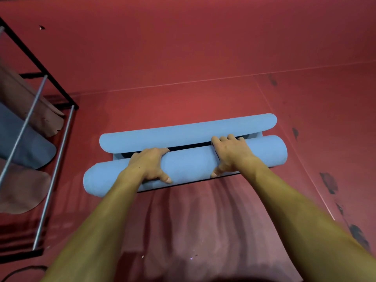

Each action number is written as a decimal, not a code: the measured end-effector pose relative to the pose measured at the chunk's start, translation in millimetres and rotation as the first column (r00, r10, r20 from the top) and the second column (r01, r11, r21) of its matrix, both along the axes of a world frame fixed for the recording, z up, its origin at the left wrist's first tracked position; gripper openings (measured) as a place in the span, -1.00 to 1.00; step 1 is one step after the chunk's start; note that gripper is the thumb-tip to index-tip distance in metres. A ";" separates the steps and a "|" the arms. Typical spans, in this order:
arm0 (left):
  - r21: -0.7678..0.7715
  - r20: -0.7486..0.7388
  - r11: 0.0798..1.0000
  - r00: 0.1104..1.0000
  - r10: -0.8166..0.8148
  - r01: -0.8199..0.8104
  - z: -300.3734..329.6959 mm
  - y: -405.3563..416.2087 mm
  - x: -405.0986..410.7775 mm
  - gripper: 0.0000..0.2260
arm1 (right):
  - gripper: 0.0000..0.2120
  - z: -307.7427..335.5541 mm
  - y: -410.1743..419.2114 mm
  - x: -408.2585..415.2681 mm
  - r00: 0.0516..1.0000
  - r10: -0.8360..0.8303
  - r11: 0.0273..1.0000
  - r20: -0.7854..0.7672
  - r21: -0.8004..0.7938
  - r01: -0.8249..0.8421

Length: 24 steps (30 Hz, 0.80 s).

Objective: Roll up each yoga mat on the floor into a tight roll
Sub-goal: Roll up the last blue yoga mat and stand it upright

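- The red floor point(183, 47) fills most of your view; pale seam lines cross it and dark scuff marks run down its right side.
- Along the left edge stands a rack point(48, 123) of black frame and grey metal bars, with rolled mats stored on it — you see the ends of two brownish ones and a blue one point(34, 151) between them.
- The blue yoga mat point(189, 162) lies on the floor in front of you, a little right of the rack and apart from it. It is rolled from both ends: a thicker roll on your near side, a thinner roll point(183, 133) on the far side, and only a narrow dark gap with a sliver of flat mat between the two.
- The near roll sits slightly askew, its left end closer to you than its right.
- Your left hand point(149, 164) is clamped over the near roll left of its middle — fingers curled over the top into the gap, thumb pressed on the near face.
- Your right hand point(230, 152) grips the same roll right of its middle, fingers hooked over the far side and touching the thinner roll, thumb down on the near side.
- Both your forearms are bare and reach straight out.
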State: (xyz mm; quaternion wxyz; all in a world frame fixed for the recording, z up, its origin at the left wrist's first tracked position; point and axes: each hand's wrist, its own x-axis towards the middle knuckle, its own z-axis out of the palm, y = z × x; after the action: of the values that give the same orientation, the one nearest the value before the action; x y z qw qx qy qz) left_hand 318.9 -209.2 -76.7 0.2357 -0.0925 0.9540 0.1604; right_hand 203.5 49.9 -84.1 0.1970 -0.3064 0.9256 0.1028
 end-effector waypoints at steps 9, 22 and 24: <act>-0.254 -0.174 0.967 0.984 -0.030 -0.015 6.3 31.4 0.8 -0.24 | -0.02 0.0 2.3 2.9 0.994 -0.106 0.983 -0.002 -0.151 0.105; -0.367 -0.355 0.928 0.932 -0.070 -0.070 -34.1 38.8 13.4 0.00 | 0.16 -23.5 10.9 18.2 0.981 -0.097 0.977 -0.167 -0.205 0.062; -0.319 -0.264 0.948 0.962 -0.071 -0.017 -23.8 33.7 11.6 -0.02 | 0.14 -14.8 10.1 12.7 0.991 -0.071 0.986 -0.114 -0.158 0.052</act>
State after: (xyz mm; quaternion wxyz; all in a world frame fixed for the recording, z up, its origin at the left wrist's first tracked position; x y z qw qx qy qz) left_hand 330.6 -175.5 -100.6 0.0868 -0.0934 0.9918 0.0124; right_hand 216.1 60.0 -99.0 0.1200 -0.2852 0.9500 0.0428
